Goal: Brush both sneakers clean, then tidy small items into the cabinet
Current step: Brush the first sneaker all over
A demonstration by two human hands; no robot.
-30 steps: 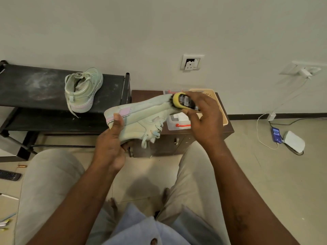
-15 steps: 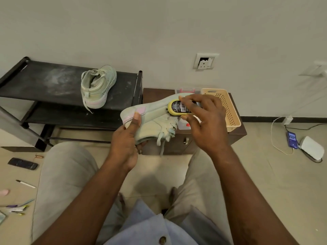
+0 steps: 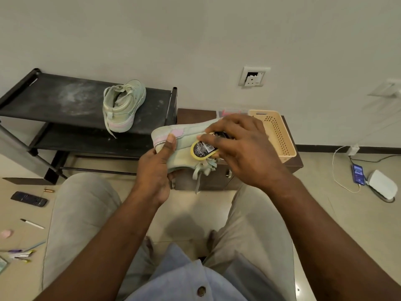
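Observation:
My left hand (image 3: 156, 168) grips the heel end of a pale green sneaker (image 3: 184, 133) with a pink heel patch, held on its side above my knees. Its laces hang down below it. My right hand (image 3: 240, 148) holds a yellow-rimmed shoe brush (image 3: 202, 149) with a black label and presses it against the sneaker's side near the laces. The second pale green sneaker (image 3: 123, 105) stands on the top shelf of a black shoe rack (image 3: 54, 101) at the left. A low brown cabinet (image 3: 217, 177) stands behind the held sneaker, partly hidden by my hands.
A beige perforated basket (image 3: 280, 135) sits on the cabinet top. On the floor at left lie a dark phone (image 3: 29, 199), a pen (image 3: 32, 223), a pink eraser (image 3: 6, 233) and several small pens. At right, a charging phone (image 3: 358, 173) and a white device (image 3: 382, 183).
The brush in my right hand has slid from the sneaker's toe end back along its side toward the laces. The camera view has shifted left and downward.

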